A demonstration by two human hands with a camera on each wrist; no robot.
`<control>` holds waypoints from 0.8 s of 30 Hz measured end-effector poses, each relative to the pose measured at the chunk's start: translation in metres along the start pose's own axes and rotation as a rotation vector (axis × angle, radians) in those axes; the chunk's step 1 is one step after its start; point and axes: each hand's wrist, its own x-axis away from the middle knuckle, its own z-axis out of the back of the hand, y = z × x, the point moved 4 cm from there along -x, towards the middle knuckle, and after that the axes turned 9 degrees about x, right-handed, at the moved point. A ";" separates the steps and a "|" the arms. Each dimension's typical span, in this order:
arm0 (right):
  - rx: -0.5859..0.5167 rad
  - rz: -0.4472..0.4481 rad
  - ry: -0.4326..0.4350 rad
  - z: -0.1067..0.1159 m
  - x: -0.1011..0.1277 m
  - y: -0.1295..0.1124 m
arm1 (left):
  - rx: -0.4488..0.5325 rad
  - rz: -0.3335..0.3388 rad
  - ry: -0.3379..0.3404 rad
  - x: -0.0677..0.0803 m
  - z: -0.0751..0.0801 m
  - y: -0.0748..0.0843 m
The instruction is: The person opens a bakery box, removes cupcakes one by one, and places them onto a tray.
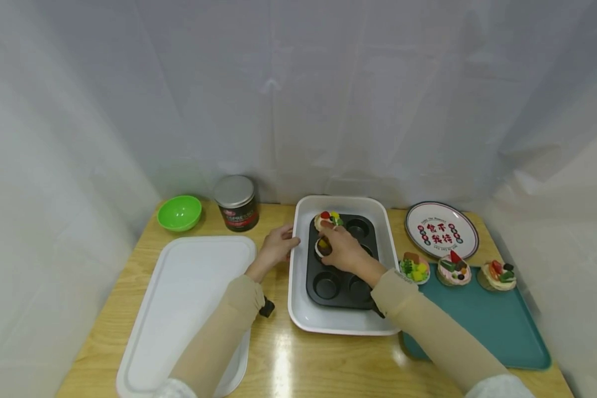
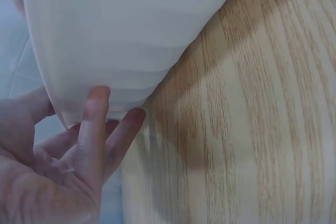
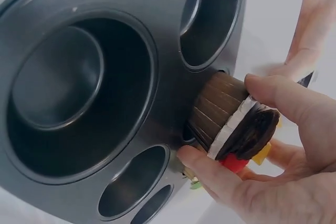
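Dark metal shapes the muffin pan (image 1: pixel 343 287) in a white tray (image 1: pixel 323 319), lower centre of the head view, the right hand (image 1: pixel 345 251) over it. Left wrist: the left hand (image 2: pixel 60 177), fingers parted, pinches the tray's rim at lower left. Right wrist: thumb and fingertips grip a tilted brown cupcake (image 3: pixel 219 108) right of centre — its base against the pan.

Pale sheets (image 1: pixel 298 99) with soft folds hang behind the wooden table (image 1: pixel 348 365) and at its 2 sides. The table is light brown and stripy, and light makes a shiny patch (image 1: pixel 281 359) on it.
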 end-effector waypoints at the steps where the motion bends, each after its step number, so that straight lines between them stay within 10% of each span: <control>1: -0.004 -0.003 0.005 0.001 0.001 0.000 | 0.000 0.000 0.000 0.000 0.000 0.000; 24: -0.173 -0.043 0.161 0.048 0.037 0.019 | -0.002 -0.005 -0.010 0.000 0.000 0.000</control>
